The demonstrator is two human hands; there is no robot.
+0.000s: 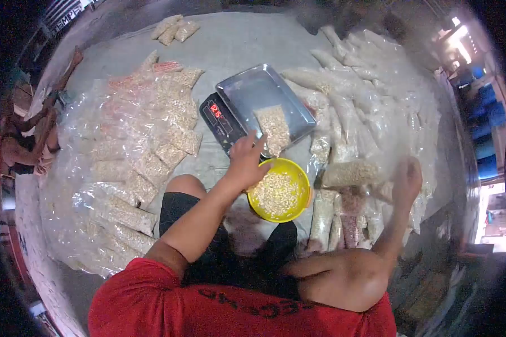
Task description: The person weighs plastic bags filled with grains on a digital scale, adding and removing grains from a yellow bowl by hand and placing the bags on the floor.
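Observation:
My left hand (245,162) reaches over the rim of a yellow bowl (305,196) of pale beans or kernels, its fingers apart. Its fingertips are close to a small clear bag of kernels (272,124); whether they touch it I cannot tell. That bag lies on the steel pan of a digital scale (247,84) with a lit red display. Off to the right, my right hand (409,177) is over clear plastic bags, near a filled bag (350,174). Motion blurs its fingers, and anything in them is hidden.
Many filled kernel bags (171,121) are spread at the left, and long filled bags (354,106) are piled at the right. Several small bags (174,29) lie at the back of the grey ground sheet (230,36). Another person's hands (42,129) show at the far left.

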